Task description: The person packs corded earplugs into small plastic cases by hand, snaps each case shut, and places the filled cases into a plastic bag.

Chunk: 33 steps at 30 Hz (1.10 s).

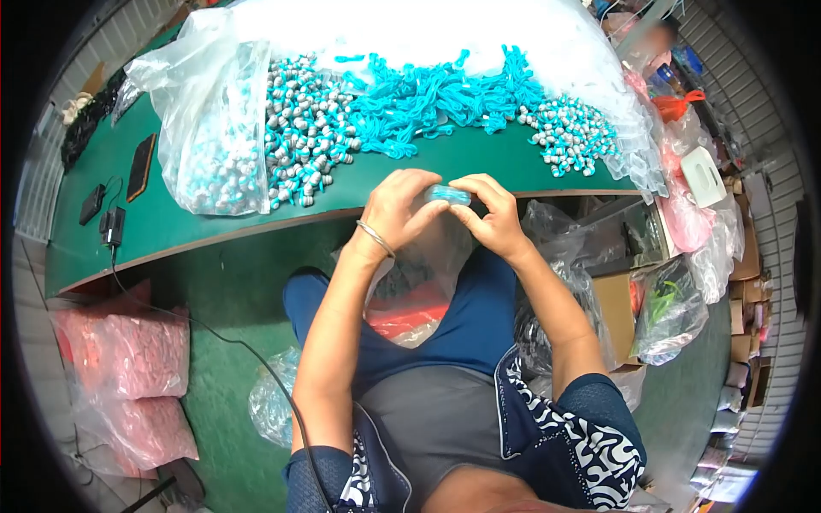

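My left hand [395,208] and right hand [493,214] nearly close on either end of the packet [450,195], fingertips pinching it level at the table's [513,160] edge, probably to keep it flat, near the cords [436,98] for easy reach.

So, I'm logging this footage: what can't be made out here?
All in the head view:
Blue item: details hidden by the left hand and right hand.
Pink bundles: contents blurred by plastic.
Black cable: one end cut off by the lower edge.
Person, upper right: blurred.
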### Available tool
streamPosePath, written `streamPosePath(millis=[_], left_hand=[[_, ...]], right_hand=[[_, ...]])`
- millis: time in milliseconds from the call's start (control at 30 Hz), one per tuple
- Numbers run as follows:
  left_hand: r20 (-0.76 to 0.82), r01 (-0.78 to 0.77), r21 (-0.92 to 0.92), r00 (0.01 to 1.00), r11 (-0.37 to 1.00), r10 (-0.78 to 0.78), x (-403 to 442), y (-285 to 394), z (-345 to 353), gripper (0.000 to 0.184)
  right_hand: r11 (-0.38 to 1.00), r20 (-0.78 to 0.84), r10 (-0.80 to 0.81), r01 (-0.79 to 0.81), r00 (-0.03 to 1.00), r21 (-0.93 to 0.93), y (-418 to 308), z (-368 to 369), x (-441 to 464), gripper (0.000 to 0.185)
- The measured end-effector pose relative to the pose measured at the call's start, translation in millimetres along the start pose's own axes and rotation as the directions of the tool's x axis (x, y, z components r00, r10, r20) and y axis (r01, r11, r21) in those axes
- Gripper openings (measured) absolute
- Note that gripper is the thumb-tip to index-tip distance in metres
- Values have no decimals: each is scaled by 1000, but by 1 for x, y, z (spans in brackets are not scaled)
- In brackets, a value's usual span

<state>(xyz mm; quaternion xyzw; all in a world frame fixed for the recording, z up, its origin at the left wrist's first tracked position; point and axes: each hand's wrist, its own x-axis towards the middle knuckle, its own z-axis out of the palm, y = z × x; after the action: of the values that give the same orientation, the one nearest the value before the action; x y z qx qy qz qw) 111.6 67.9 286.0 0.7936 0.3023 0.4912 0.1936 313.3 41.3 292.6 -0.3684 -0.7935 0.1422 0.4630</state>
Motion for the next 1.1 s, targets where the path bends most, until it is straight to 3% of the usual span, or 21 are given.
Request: streamPosePath(millis=[167,267,467,567,800,1100], left_hand=[[193,4,0,981,1000,-5,-2,-1,-9,34],[185,-21,36,983,999,14,1,-1,-7,33],[94,26,-139,995,990,-13,-4,7,-5,24],[66,8,-124,998,992,1,-7,11,-5,23],[17,28,-182,1000,983,-25,-1,15,-9,27],[-3,38,-179,999,983,-39,6,10,-8,32]], right_hand=[[992,-19,128,-128,992,21,-7,5,-14,32],[998,-41,32,-33,999,-46,-8,4,-9,34],[998,-12,-49,48,999,-43,-11,1,0,27],[998,32,39,-37,999,-56,-24,-4,2,25],[999,36,-52,53,998,-5,-25,-8,19,29],[1000,14,-15,15,1000,-12,-14,-7,21,38]])
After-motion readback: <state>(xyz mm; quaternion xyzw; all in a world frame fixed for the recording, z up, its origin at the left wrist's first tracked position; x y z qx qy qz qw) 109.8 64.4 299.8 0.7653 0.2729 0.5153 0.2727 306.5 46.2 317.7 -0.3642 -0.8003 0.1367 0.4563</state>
